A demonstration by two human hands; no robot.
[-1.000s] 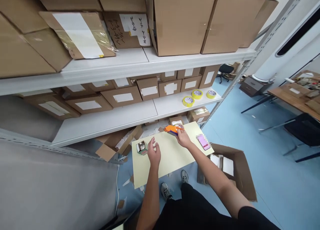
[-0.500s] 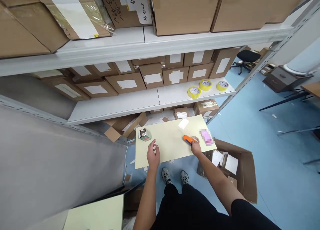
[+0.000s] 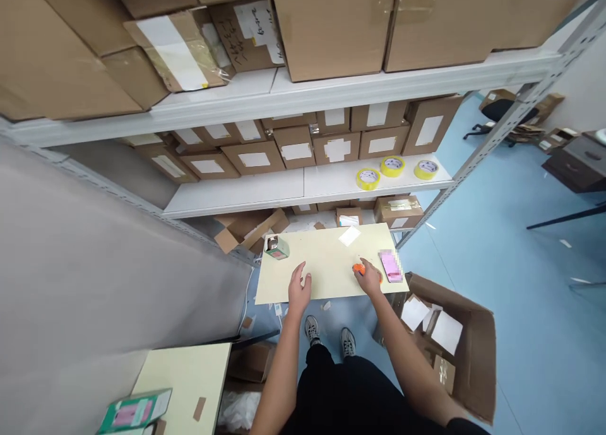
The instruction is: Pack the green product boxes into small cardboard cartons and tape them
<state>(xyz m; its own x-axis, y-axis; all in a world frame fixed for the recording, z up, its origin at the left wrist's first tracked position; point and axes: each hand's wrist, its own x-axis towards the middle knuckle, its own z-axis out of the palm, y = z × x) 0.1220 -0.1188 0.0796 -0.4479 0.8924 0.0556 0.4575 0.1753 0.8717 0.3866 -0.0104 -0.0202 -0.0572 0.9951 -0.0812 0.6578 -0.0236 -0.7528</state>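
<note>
My right hand [image 3: 369, 280] lies over an orange tape dispenser [image 3: 358, 269] on the pale yellow table [image 3: 326, 268], fingers curled on it, next to a pink phone [image 3: 391, 264]. My left hand [image 3: 300, 288] rests near the table's front edge with its fingers loosely spread and nothing in it. A small green box [image 3: 276, 247] stands at the table's far left corner. A white slip of paper [image 3: 350, 236] lies near the far edge.
White shelving [image 3: 303, 189] behind the table holds labelled cardboard boxes and three yellow tape rolls [image 3: 392, 166]. An open cardboard box [image 3: 449, 334] with white packets stands on the blue floor at right. A second table [image 3: 189, 384] with a green box [image 3: 135, 413] is at lower left.
My right hand carried the orange dispenser from the table's far edge back to the near right, beside the phone. The view tilted and shifted; a second table appeared at lower left.
</note>
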